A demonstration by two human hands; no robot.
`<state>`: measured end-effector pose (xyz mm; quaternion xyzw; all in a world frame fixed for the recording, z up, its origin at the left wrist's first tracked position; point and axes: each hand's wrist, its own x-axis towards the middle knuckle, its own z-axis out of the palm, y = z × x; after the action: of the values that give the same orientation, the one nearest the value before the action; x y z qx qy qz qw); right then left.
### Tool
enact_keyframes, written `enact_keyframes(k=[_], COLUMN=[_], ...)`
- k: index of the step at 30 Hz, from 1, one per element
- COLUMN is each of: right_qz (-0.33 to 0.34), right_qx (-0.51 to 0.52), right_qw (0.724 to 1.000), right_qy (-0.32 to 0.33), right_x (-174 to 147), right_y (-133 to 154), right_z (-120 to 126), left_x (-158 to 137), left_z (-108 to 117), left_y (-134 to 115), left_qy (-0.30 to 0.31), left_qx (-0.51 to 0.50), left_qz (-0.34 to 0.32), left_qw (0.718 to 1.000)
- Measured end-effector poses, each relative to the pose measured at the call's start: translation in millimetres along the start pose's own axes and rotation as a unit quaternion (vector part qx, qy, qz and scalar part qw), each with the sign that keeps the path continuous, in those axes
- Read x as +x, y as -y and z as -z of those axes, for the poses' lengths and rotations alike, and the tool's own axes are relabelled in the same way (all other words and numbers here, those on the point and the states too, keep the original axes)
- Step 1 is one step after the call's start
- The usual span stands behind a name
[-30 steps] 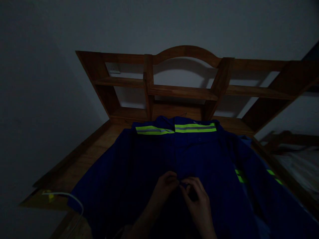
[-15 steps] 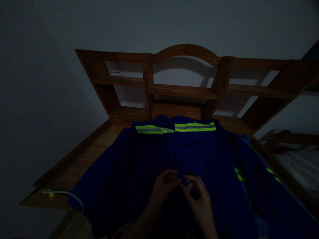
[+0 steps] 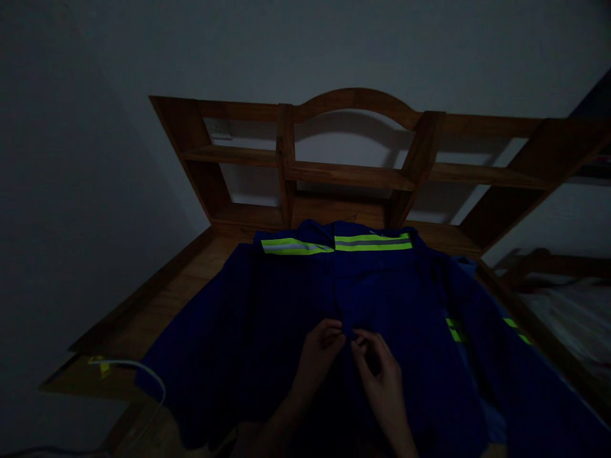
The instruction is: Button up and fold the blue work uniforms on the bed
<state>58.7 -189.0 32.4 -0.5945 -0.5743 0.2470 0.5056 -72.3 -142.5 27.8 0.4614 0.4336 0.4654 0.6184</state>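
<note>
A dark blue work jacket (image 3: 286,292) with yellow-green reflective strips lies spread out, collar end away from me, sleeves out to both sides. Along its front opening, my left hand (image 3: 319,348) pinches the cloth edge between thumb and fingers. Just to the right, my right hand (image 3: 380,362) pinches the same front edge, its thumb and index finger close together. A small gap separates the two sets of fingertips. Any button between them is too dark to make out.
Behind the jacket stands a wooden headboard shelf (image 3: 351,175) against the wall. Bare wooden boards (image 3: 191,273) show at the left, with a white cable (image 3: 138,364) near yellow tape. Lighter blue cloth (image 3: 494,423) lies under the right sleeve. Another bed (image 3: 568,305) is at the far right.
Both hands have shifted slightly, and their fingertips are now a little further apart along the jacket front. The view has moved a little.
</note>
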Motion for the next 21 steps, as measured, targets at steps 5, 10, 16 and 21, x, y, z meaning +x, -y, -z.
enact_keyframes(k=[5, 10, 16, 21], right_qz=[-0.025, -0.068, -0.071, -0.067], right_qx=[0.015, 0.048, 0.064, 0.067], right_qw=[1.0, 0.996, 0.995, 0.995], right_qy=[-0.005, 0.008, -0.01, 0.004], right_x=[-0.5, 0.4, 3.8, -3.4], right_y=[-2.0, -2.1, -5.9, 3.0], right_z=[2.7, 5.6, 0.7, 6.0], left_x=[-30.9, -75.8, -115.3, -135.6], left_z=[0.7, 1.6, 1.6, 2.8], left_y=[-8.5, 0.3, 12.9, 10.9], left_qy=[0.12, 0.081, 0.09, 0.058], left_qx=[-0.048, -0.001, 0.055, 0.057], left_qz=[0.064, 0.067, 0.127, 0.159], left_qw=[0.99, 0.994, 0.986, 0.984])
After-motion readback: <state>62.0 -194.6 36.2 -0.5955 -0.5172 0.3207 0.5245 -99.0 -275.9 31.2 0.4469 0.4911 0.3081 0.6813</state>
